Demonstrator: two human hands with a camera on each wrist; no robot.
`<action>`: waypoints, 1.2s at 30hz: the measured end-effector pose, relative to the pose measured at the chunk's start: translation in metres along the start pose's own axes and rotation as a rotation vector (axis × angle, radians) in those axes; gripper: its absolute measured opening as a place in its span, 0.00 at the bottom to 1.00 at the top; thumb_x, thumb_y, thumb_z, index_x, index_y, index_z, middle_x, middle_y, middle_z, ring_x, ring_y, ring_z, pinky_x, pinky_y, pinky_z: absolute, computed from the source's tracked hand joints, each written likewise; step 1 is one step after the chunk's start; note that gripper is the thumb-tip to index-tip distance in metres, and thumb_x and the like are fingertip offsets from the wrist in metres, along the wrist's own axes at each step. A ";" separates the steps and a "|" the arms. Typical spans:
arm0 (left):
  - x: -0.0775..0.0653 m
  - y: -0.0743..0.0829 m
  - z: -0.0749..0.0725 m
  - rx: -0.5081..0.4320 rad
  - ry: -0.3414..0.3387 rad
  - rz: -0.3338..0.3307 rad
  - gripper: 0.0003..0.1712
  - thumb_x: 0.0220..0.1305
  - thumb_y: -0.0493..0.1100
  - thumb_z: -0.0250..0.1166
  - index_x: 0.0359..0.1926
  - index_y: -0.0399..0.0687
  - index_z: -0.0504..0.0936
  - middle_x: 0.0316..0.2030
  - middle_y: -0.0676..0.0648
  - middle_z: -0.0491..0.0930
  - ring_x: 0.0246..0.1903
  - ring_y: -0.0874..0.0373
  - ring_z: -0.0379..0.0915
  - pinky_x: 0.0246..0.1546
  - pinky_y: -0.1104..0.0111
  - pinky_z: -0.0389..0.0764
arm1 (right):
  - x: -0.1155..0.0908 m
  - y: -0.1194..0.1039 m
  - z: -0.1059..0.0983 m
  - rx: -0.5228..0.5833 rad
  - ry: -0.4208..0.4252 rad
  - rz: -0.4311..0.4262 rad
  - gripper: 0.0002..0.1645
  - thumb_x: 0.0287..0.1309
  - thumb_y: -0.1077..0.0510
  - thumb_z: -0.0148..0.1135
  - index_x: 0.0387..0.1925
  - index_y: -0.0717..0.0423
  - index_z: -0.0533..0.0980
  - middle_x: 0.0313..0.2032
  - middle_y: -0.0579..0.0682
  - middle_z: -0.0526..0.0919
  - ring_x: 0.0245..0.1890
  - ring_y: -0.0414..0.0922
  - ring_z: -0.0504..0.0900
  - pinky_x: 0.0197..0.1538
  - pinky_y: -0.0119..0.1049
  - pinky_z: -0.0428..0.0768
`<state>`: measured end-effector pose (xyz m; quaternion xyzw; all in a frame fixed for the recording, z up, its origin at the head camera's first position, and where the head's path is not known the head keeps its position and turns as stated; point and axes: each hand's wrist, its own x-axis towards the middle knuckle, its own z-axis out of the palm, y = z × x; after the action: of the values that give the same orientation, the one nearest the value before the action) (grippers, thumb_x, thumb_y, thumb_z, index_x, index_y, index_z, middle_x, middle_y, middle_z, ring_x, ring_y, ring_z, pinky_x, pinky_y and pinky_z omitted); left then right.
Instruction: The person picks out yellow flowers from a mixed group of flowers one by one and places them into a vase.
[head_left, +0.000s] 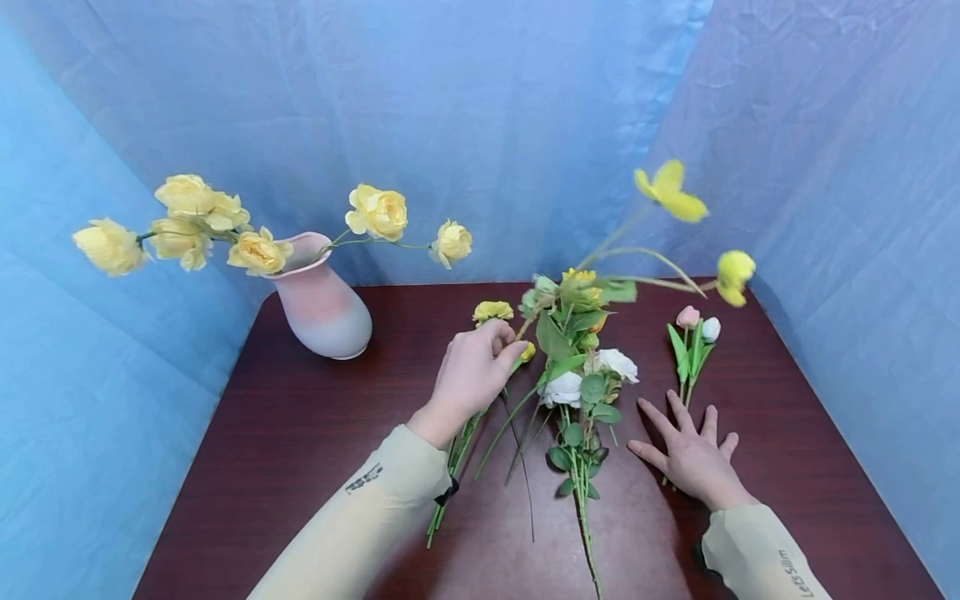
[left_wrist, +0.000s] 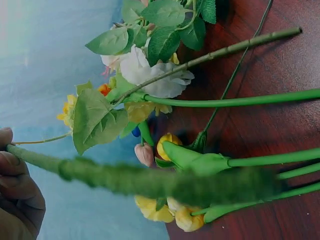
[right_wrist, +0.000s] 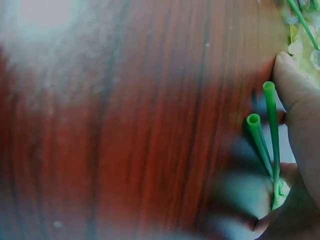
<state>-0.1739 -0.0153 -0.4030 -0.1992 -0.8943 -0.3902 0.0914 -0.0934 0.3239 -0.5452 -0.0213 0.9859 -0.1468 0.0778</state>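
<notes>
My left hand (head_left: pixel 474 375) pinches the green stem (left_wrist: pixel 120 175) of a yellow flower spray between thumb and fingers. The spray's yellow blooms (head_left: pixel 675 196) reach up to the right, blurred, over the pile. Flat on the table, with fingers spread, my right hand (head_left: pixel 693 454) lies over the stems of a pink and white tulip bunch (head_left: pixel 686 354); two hollow green stem ends (right_wrist: pixel 253 120) show under it in the right wrist view. Beneath and beside the left hand lies a pile with white flowers (head_left: pixel 562 390), green leaves and several yellow flowers (head_left: pixel 492 311).
A pink and white vase (head_left: pixel 322 312) stands at the back left of the dark wooden table (head_left: pixel 300 467). It holds several pale yellow flowers (head_left: pixel 378 212) that spread wide to both sides. Blue cloth (head_left: pixel 450 108) hangs behind and beside the table.
</notes>
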 end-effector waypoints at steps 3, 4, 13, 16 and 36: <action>0.003 -0.006 -0.001 -0.033 0.034 -0.024 0.08 0.65 0.48 0.64 0.36 0.50 0.78 0.18 0.56 0.73 0.15 0.63 0.65 0.19 0.67 0.70 | 0.000 0.000 -0.001 0.000 -0.011 0.009 0.47 0.58 0.25 0.51 0.73 0.36 0.52 0.73 0.65 0.43 0.61 0.84 0.32 0.46 0.87 0.36; 0.003 -0.008 -0.002 -0.038 0.044 -0.029 0.08 0.65 0.48 0.64 0.36 0.49 0.77 0.18 0.56 0.73 0.15 0.63 0.66 0.19 0.67 0.70 | 0.000 -0.001 -0.002 0.002 -0.015 0.010 0.47 0.58 0.26 0.51 0.74 0.37 0.52 0.73 0.65 0.43 0.61 0.84 0.32 0.47 0.87 0.36; 0.009 -0.015 -0.005 -0.061 0.091 -0.069 0.08 0.66 0.47 0.64 0.34 0.49 0.75 0.15 0.54 0.71 0.12 0.60 0.63 0.17 0.66 0.67 | 0.000 -0.035 -0.009 0.075 0.252 -0.113 0.35 0.62 0.43 0.61 0.63 0.58 0.68 0.61 0.67 0.68 0.61 0.71 0.61 0.55 0.74 0.59; 0.010 -0.016 -0.005 -0.073 0.084 -0.083 0.08 0.66 0.47 0.63 0.35 0.49 0.75 0.15 0.54 0.71 0.13 0.60 0.63 0.18 0.66 0.68 | 0.000 -0.058 -0.012 0.080 0.420 -0.206 0.28 0.58 0.53 0.65 0.57 0.63 0.72 0.48 0.64 0.78 0.51 0.63 0.74 0.50 0.64 0.72; 0.002 -0.015 -0.004 -0.172 0.050 -0.101 0.08 0.65 0.47 0.65 0.33 0.50 0.76 0.15 0.53 0.71 0.13 0.58 0.64 0.20 0.65 0.69 | 0.065 -0.182 0.003 0.376 0.009 0.026 0.16 0.62 0.48 0.61 0.21 0.50 0.78 0.10 0.45 0.76 0.07 0.41 0.73 0.23 0.40 0.77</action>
<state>-0.1818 -0.0266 -0.4096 -0.1510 -0.8640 -0.4743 0.0764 -0.1532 0.1447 -0.5041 0.0069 0.9415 -0.3277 0.0778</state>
